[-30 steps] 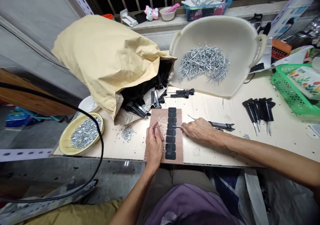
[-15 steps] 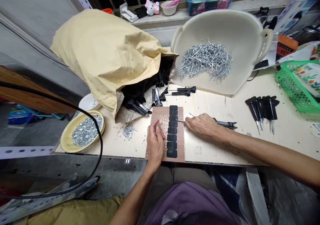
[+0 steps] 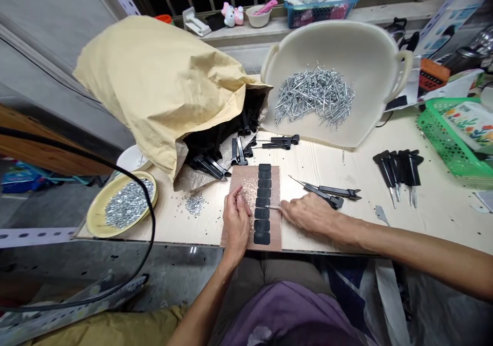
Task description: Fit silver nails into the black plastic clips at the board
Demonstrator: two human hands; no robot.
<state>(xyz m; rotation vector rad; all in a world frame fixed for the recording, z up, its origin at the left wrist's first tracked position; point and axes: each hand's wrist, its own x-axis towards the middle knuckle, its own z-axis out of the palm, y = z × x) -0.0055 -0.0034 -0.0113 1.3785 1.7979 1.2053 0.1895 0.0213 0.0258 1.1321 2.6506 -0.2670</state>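
Note:
On a brown board (image 3: 275, 233) at the table's front edge, several black rounded rectangular pads (image 3: 262, 213) form a column. My left hand (image 3: 236, 220) lies on the left part of the board, fingers loosely bent and holding nothing, beside scattered pale bits (image 3: 251, 186). My right hand (image 3: 308, 211) pinches a thin metal rod (image 3: 274, 207), its tip at the middle pads; whether it touches them I cannot tell. Just beyond that hand lie black-handled pieces (image 3: 339, 191), one with a thin metal shaft. Small metal washers (image 3: 194, 204) are heaped left of the board.
A yellow bowl (image 3: 92, 223) of washers stands left. A large paper sack (image 3: 162, 74) spills black parts (image 3: 210, 165) behind the board. The pale basin (image 3: 370, 48) holds metal pins (image 3: 316, 97). More black-handled pieces (image 3: 408, 166) and a green basket (image 3: 435, 151) sit right.
My right hand has moved toward me with the rod, from the upper pads to the middle ones. The black-handled pieces beyond it show more. My left hand stays on the board.

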